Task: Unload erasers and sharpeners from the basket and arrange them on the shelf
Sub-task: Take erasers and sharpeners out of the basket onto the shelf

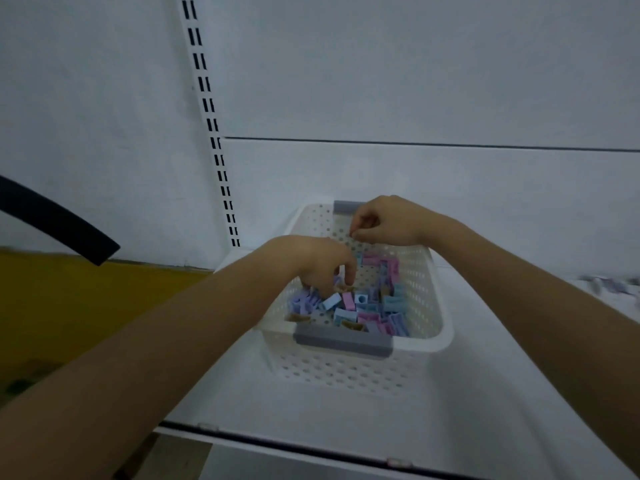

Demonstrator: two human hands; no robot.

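Head view: the basket (427,306) sits on the shelf (311,414), and its pile of erasers and sharpeners (375,306) lies low against the near and right walls. The left hand (320,268) has curled fingers dipped into the pile; I cannot tell whether they hold a piece. The right hand (384,220), above the far rim, has its fingertips together (perhaps on something small, too blurred to say). Each piece is best lifted straight up, clear of the perforated walls. Open shelf lies to the right, near some blurred pieces (609,285); mind the front edge.

Dimly lit pale white wall panels (398,71) rise behind, split by a white slotted metal upright (212,123). Lower left lie a mustard-yellow floor (69,306) and what may be a black curved tube (52,216).
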